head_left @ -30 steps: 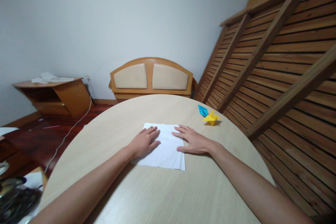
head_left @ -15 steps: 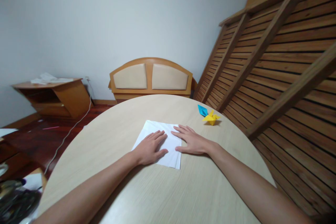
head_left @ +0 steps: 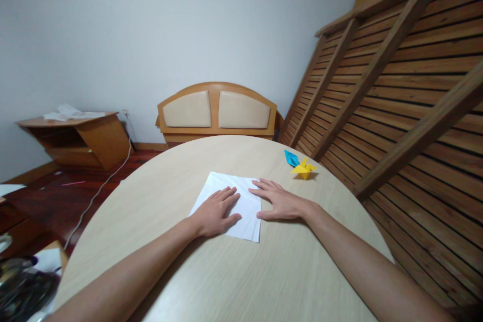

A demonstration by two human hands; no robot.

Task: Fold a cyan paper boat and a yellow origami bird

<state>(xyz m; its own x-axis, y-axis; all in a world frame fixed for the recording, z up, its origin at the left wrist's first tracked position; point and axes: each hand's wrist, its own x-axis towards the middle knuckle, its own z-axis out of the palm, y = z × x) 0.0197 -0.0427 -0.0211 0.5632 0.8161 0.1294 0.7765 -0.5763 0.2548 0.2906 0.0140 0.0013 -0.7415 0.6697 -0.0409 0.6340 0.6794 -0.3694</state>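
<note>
Round table [head_left: 234, 282]: two hands, one paper [head_left: 241, 201]

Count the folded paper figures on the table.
2: a yellow figure and a blue figure, touching, near the table's far right edge, beyond the right hand.

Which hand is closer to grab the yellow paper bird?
Probably the right hand: it lies at the white paper's right edge, nearest the yellow paper bird. The left hand rests flat on the paper, farther away.

Left hand [head_left: 217, 211] and right hand [head_left: 278, 200] lie flat, palms down, fingers spread.
</note>
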